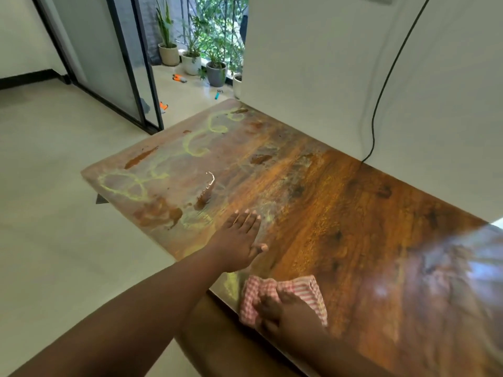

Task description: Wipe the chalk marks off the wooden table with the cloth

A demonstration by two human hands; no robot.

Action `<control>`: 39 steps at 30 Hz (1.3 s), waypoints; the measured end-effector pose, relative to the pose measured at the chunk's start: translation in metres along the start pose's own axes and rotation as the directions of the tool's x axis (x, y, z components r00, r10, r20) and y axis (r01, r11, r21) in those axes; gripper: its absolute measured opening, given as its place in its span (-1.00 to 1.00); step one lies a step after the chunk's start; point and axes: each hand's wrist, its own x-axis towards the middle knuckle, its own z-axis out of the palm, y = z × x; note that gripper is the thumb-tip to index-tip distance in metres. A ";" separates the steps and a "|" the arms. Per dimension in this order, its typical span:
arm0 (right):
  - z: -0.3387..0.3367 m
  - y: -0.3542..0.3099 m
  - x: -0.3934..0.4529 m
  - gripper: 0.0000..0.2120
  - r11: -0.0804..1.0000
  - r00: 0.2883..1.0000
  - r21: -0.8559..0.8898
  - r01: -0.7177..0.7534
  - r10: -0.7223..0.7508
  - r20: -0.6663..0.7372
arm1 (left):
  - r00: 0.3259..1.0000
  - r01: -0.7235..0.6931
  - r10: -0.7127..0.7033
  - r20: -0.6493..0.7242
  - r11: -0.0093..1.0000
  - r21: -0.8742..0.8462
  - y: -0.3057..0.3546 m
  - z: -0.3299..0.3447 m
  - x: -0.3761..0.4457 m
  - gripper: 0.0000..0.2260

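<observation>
Nearest the camera, the right hand (283, 311) is seen at the near edge of the wooden desk (353, 227), its fingers curled onto a red-and-white checked cloth (299, 289), which is pressed against the desk top and bunched beneath them. The picture is blurred here, so the exact grip cannot be made out. Just beyond it, the left hand (239, 238) is laid flat on the desk with straight, spread fingers, and nothing is held in it; the bare forearm is stretched in from the lower left.

Faint yellowish chalk smears are found beside and under the left hand. Farther along the desk's left part, yellow-green chalk marks (122, 183) are drawn as loops and curls, running towards the far corner. No letters or words can be read in them, and no brand or label is visible anywhere. Among the marks, wet patches (205, 194) are seen, shining on the wood. The right part of the desk is lit by a bright reflection.

Behind the desk, a white wall (326, 77) is met, and a black cable (381, 104) is hung down it to the desk's back edge. On the pale floor (54, 186) beyond the far corner, a glass sliding door (109, 63) with a dark frame is stood open, and potted plants (193, 58) are ranged past it, with small orange and blue objects, too small to identify, lying near them.
</observation>
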 end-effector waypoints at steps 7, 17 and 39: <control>-0.022 0.003 -0.008 -0.65 0.955 0.952 0.069 -0.290 0.295 -0.078 | 0.999 -0.002 0.004 0.046 0.999 -0.034 -0.002 0.006 -0.016 -0.31; -0.025 -0.035 -0.051 -0.59 0.964 0.981 -0.191 -0.183 0.192 0.028 | 0.998 -0.009 0.010 0.068 1.000 -0.017 -0.010 0.021 -0.026 -0.29; -0.022 0.001 -0.019 -0.65 0.997 0.998 0.082 0.015 -0.010 -0.066 | 0.945 0.322 -0.317 0.076 0.944 -0.066 -0.023 0.015 -0.046 -0.17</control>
